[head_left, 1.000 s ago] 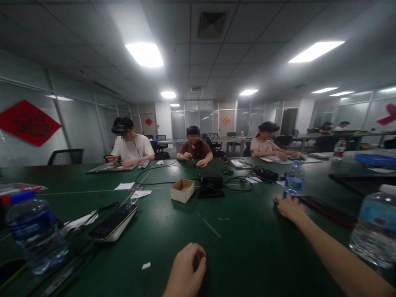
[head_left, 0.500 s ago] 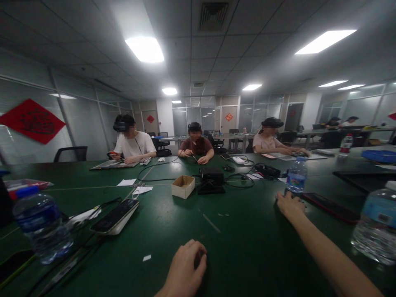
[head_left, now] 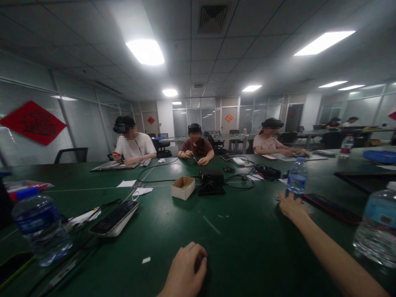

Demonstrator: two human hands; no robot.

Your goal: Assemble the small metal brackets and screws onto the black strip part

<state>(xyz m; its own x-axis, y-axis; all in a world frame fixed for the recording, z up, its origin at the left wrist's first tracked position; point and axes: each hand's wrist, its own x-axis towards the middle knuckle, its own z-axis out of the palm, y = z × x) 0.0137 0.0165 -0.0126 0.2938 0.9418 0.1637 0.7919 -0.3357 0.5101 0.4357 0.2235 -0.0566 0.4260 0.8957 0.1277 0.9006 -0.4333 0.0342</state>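
My left hand rests on the green table at the bottom middle, its fingers curled in and its thumb near them; nothing shows in it. Farther out on the right, my right hand lies palm down with its fingers somewhat spread. A small grey object is by its fingertips; whether they touch it is unclear. Just behind this hand stands a water bottle, and a dark phone-like slab with a red edge lies to its right.
An open cardboard box and a black device sit mid-table, with cables behind. Left are a phone and a large bottle; another large bottle stands right. Three people wearing headgear sit opposite.
My right hand has shifted slightly right, and the small grey object now shows at its left. My left hand has barely moved.
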